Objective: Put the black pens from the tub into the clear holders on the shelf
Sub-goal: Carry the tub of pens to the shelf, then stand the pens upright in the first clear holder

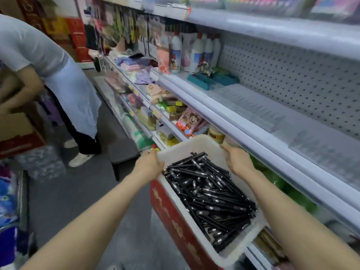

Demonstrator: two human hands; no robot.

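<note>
Shop aisle; both hands, left hand and right hand, closed on white tub rim, labels seemingly unreadable.

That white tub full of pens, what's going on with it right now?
A person grips the white tub by its far rim, left hand on one corner and right hand on the other. It sits on a red box beside the shelf, full of black pens. The clear holders on the shelf look empty, so no pens have gone in yet.
</note>
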